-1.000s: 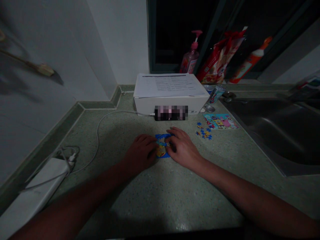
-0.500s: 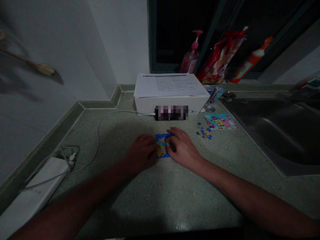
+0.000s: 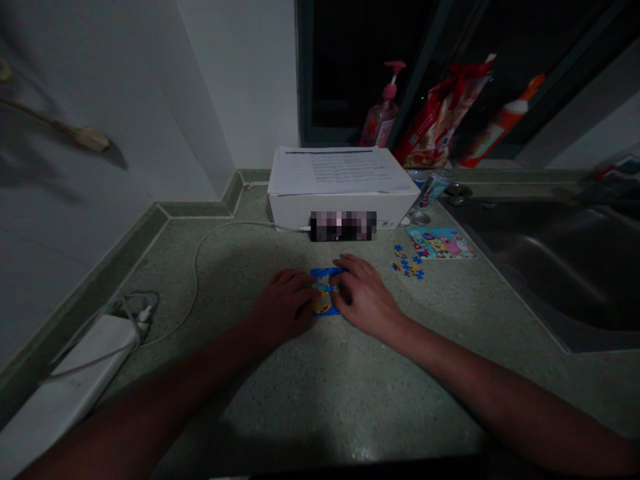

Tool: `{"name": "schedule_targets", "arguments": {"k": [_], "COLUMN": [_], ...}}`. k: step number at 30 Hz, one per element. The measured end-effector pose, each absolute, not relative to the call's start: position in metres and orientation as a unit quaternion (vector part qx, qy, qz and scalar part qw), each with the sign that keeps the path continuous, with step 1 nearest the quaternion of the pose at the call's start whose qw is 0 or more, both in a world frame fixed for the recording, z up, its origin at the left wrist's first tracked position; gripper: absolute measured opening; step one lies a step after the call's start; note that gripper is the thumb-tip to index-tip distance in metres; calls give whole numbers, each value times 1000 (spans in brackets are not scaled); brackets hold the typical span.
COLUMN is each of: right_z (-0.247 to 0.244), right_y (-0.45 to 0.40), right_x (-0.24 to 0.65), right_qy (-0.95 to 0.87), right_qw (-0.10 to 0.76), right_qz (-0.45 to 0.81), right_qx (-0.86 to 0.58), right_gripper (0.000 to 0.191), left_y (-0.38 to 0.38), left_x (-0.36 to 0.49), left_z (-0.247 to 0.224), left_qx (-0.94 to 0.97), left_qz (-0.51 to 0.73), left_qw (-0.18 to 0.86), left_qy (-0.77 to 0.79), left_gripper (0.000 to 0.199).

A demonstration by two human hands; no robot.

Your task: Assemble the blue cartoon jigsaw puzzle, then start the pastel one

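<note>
A small jigsaw puzzle [image 3: 324, 291] on a blue backing lies on the speckled green countertop [image 3: 320, 407]. Its yellow and light-blue picture is partly covered by my hands. My left hand [image 3: 281, 308] rests over its left side, with the fingertips on the pieces. My right hand [image 3: 367, 297] lies over its right side, fingers curled down onto the puzzle. Whether either hand pinches a piece is hidden. Just to the right lie several loose blue and yellow puzzle pieces [image 3: 407, 262], next to a colourful picture card [image 3: 441, 243].
A white box [image 3: 340, 213] topped with printed paper stands behind the puzzle. Behind it are a pink pump bottle [image 3: 381, 121] and a red bag [image 3: 440, 120]. A steel sink [image 3: 560, 267] lies right. A white cable [image 3: 196, 280] runs left to a white power adapter [image 3: 70, 377].
My left hand's fingers have drawn back slightly from the middle of the puzzle. My right hand and the loose pieces stay nearly unchanged.
</note>
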State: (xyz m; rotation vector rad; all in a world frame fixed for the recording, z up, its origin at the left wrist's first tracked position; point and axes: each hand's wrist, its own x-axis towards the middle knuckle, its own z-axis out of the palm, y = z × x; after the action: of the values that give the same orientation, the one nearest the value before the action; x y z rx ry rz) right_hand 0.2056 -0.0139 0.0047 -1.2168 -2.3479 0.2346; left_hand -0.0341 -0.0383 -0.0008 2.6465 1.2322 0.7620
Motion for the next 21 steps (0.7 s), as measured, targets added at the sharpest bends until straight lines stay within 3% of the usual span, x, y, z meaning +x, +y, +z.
{"name": "schedule_targets", "arguments": {"k": [13, 21], "right_z": [5, 11], "right_y": [-14, -17], "right_x": [206, 208], "right_qy": [-860, -885], "right_qw": [246, 247], "right_qz": [78, 59], "right_qx": [-439, -390], "right_gripper": [18, 35], "left_y": [-38, -37], "left_x": [-33, -34], "left_z": [1, 0], "left_qx": [873, 878], "left_qz": [255, 258], "left_qw": [73, 53], "left_qy": [410, 399], "left_gripper": [20, 19]}}
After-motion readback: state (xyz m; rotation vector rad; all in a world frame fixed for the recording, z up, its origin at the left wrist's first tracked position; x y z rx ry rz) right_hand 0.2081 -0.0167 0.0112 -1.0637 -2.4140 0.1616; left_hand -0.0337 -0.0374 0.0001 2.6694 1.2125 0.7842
